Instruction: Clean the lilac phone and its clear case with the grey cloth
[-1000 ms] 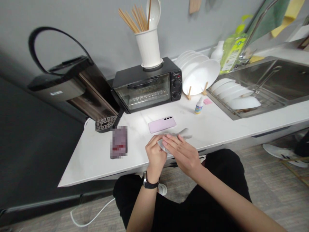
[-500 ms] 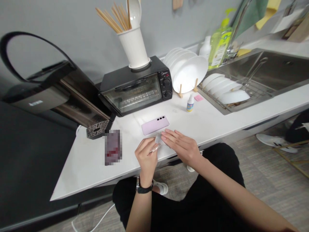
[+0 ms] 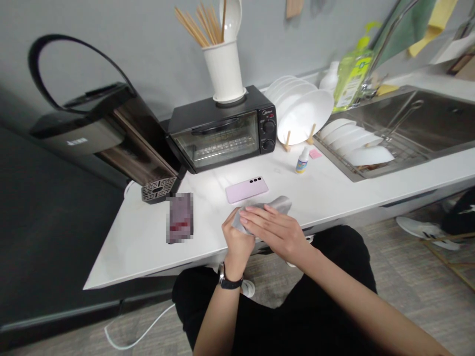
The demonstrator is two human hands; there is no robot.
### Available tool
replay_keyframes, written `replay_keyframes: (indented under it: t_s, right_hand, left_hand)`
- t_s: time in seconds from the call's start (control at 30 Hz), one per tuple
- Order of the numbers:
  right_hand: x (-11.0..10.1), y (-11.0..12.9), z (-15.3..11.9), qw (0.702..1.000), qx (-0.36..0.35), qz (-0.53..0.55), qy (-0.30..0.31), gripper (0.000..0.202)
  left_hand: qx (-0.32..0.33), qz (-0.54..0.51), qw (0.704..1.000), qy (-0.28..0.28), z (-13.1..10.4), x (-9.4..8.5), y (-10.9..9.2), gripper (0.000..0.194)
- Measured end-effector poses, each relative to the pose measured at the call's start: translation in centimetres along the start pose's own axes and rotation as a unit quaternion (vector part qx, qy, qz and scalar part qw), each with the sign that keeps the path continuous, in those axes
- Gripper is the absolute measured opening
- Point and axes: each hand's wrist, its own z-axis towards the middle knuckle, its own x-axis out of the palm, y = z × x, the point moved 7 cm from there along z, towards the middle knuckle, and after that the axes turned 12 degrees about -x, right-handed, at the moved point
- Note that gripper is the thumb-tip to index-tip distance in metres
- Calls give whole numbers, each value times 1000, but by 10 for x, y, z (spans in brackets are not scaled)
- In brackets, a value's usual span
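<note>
Cloth [image 3: 284, 203] lies between the two hands above the near edge of the surface [image 3: 148, 247]: the right hand [image 3: 276, 230] rests nearly straight fingers over it, its grip too covered to tell whether it clamps, while the left hand [image 3: 236, 239] curls against it, what that grip closes on being hidden. Just beyond them lies the phone [image 3: 247, 190], lenses up, with the bottle [image 3: 302, 160] upright farther right, near the pink pad [image 3: 315, 154].

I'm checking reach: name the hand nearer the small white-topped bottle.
Right. The right hand is in front of the bottle, slightly to its left; the left hand is farther left.
</note>
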Motion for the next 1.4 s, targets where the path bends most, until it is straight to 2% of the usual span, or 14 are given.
replay_keyframes:
  t_s: [0.3,0.43,0.5,0.6,0.77,0.87,1.03,1.23,1.4]
  right_hand:
    - [-4,-24,-2,999,53,9,-5,42]
    - [-1,-16,-4,998,57,2,-5,42]
    - [1,-7,-1,999,34,2,8,42]
    - [0,3,7,999,-7,1,36,41]
    - [-7,-1,11,997,-51,-5,60,37]
    - [-10,-15,5,997,-36,-11,61,37]
    - [-14,-32,-10,999,18,-16,30,38]
    - [-14,-21,-18,998,48,-32,-18,40]
    - [-10,-5,-10,1000,25,-16,-3,37]
  left_hand:
    - [-39,-24,998,44,12,-23,-6,11]
    - [-45,2,997,57,11,-16,-4,15]
    - [-47,16,997,61,10,-11,-3,19]
    - [-52,21,997,59,8,-7,-4,14]
    - [-57,40,997,39,5,-9,-6,14]
    - [-42,51,997,26,4,-10,-8,18]
    - [-20,15,999,22,6,-9,-14,9]
    - [-30,3,999,26,10,-4,-20,14]
    - [-43,-2,997,61,8,-1,-22,16]
